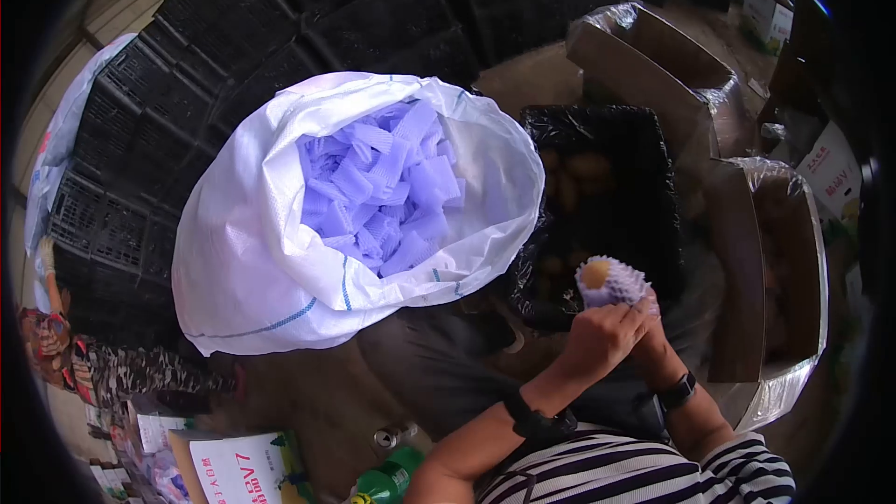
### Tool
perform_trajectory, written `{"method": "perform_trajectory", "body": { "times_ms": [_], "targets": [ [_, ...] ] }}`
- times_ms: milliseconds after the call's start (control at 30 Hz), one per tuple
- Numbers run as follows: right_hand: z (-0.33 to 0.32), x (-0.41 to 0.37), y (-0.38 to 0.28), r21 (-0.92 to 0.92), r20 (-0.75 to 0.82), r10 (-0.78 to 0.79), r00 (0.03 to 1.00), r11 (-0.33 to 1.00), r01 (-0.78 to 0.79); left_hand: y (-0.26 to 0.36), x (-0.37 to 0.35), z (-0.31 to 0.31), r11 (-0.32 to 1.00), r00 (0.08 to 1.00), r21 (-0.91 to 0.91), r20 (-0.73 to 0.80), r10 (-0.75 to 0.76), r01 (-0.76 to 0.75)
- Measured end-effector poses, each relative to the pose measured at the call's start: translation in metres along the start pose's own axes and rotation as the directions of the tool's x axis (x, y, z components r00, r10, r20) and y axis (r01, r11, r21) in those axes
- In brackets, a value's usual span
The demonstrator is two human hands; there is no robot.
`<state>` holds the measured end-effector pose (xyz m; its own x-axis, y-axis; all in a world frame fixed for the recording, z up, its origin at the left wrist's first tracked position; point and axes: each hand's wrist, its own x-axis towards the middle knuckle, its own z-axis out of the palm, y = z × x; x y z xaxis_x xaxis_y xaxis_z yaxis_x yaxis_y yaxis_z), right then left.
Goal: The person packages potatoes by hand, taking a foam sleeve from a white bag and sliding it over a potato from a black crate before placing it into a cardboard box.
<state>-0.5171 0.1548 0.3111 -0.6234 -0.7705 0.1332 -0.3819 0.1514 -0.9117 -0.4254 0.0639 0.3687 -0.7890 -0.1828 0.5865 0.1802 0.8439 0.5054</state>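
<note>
A round yellow-brown fruit (595, 273) shows at the open end of a pale purple foam net sleeve (616, 287). My left hand (607, 334) is closed round the lower part of the sleeve. Just to its right, my right hand (650, 327) is partly hidden behind it, with its fingers pressed together at the sleeve's lower right side. Both hands are over the near edge of a black-lined crate (644, 187) with several fruits (588, 166) inside. To the left stands a white woven sack (233, 261) full of flat purple foam nets (383, 177).
Open cardboard boxes (737, 271) stand at the right. Black plastic crates (140, 149) are stacked behind and left of the sack. Near my left arm are a green bottle (390, 476) and a can (385, 437). Another person's arm (53, 294) shows at the far left.
</note>
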Motion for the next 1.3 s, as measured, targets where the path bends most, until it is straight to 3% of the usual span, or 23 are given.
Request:
{"method": "perform_trajectory", "body": {
  "times_ms": [33,67,133,167,200,300,367,400,467,533,567,600,667,700,733,767,800,833,1000,1067,1200,1267,1300],
  "targets": [
    [-0.015,-0.010,0.006,0.760,-0.038,0.330,0.943,0.622,-0.188,-0.001,0.009,-0.005,0.995,0.994,-0.097,-0.111,-0.019,0.008],
    [-0.035,-0.009,0.002,0.914,-0.184,0.369,0.911,0.406,0.020,-0.008,0.021,-0.021,0.982,0.982,-0.083,-0.079,-0.174,0.168],
    [-0.116,-0.047,0.061,0.803,-0.540,0.353,0.764,0.487,0.343,-0.063,0.026,-0.045,0.854,0.846,0.022,-0.150,-0.511,0.520],
    [-0.172,-0.086,0.123,0.602,-0.622,0.183,0.761,0.733,0.316,-0.115,0.016,-0.057,0.856,0.892,0.276,-0.256,-0.373,0.438],
    [-0.186,-0.085,0.077,0.704,-0.696,0.340,0.632,0.498,0.506,-0.161,0.002,-0.077,0.787,0.925,0.486,-0.203,-0.321,0.380],
    [-0.262,-0.073,0.113,0.829,-0.454,0.764,0.457,0.175,0.532,-0.217,-0.018,-0.121,0.478,0.738,0.778,0.027,-0.674,0.408],
    [-0.207,-0.010,0.109,0.871,-0.491,0.509,0.707,0.265,0.414,-0.238,-0.026,-0.134,0.438,0.619,0.827,0.145,-0.772,0.352],
    [-0.180,0.029,0.126,0.891,-0.351,0.427,0.833,0.428,0.155,-0.248,-0.031,-0.137,0.448,0.576,0.815,0.180,-0.797,0.366],
    [-0.098,0.114,0.087,0.843,-0.126,0.615,0.778,0.480,-0.243,-0.247,-0.029,-0.141,0.432,0.563,0.811,0.158,-0.811,0.395],
    [-0.021,0.179,0.149,0.482,-0.023,0.533,0.846,0.747,-0.458,-0.240,-0.028,-0.140,0.478,0.630,0.780,0.141,-0.764,0.405],
    [0.011,0.208,0.181,0.087,-0.038,0.393,0.919,0.917,-0.389,-0.243,-0.031,-0.143,0.477,0.586,0.721,0.121,-0.801,0.503],
    [0.045,0.236,0.218,-0.233,-0.107,0.091,0.990,0.966,-0.114,-0.247,-0.032,-0.144,0.462,0.536,0.656,0.102,-0.838,0.597],
    [0.086,0.297,0.270,-0.388,0.205,0.202,0.958,0.915,-0.110,-0.233,-0.016,-0.135,0.407,0.473,0.568,0.035,-0.880,0.715],
    [0.116,0.314,0.270,-0.042,-0.005,0.448,0.894,0.893,-0.448,-0.226,-0.006,-0.135,0.347,0.408,0.440,-0.049,-0.912,0.828],
    [0.127,0.329,0.261,0.337,-0.122,0.703,0.700,0.693,-0.637,-0.225,0.007,-0.134,0.325,0.379,0.461,-0.029,-0.925,0.826],
    [0.117,0.315,0.250,0.224,-0.153,0.568,0.808,0.817,-0.532,-0.222,0.011,-0.130,0.398,0.487,0.489,-0.065,-0.871,0.777],
    [0.130,0.295,0.259,0.222,-0.121,0.615,0.779,0.782,-0.583,-0.214,0.018,-0.131,0.481,0.610,0.510,-0.114,-0.784,0.713],
    [0.139,0.278,0.265,0.075,-0.068,0.582,0.810,0.813,-0.578,-0.208,0.024,-0.129,0.459,0.580,0.522,-0.087,-0.810,0.719],
    [0.155,0.237,0.290,-0.541,0.283,0.366,0.887,0.824,-0.167,-0.203,0.031,-0.118,0.637,0.820,0.590,-0.078,-0.567,0.496],
    [0.160,0.234,0.286,-0.664,0.459,0.272,0.846,0.738,0.122,-0.193,0.031,-0.115,0.481,0.728,0.621,-0.223,-0.648,0.618],
    [0.096,0.205,0.263,-0.311,0.302,0.349,0.887,0.916,-0.255,-0.195,0.022,-0.133,0.580,0.755,0.491,-0.334,-0.565,0.651],
    [0.032,0.217,0.207,-0.530,0.268,0.597,0.756,0.747,-0.402,-0.195,0.021,-0.137,0.621,0.798,0.521,-0.234,-0.555,0.585],
    [0.010,0.211,0.189,-0.310,0.247,0.630,0.736,0.771,-0.556,-0.195,0.020,-0.135,0.635,0.808,0.512,-0.259,-0.528,0.579]
  ]
}}
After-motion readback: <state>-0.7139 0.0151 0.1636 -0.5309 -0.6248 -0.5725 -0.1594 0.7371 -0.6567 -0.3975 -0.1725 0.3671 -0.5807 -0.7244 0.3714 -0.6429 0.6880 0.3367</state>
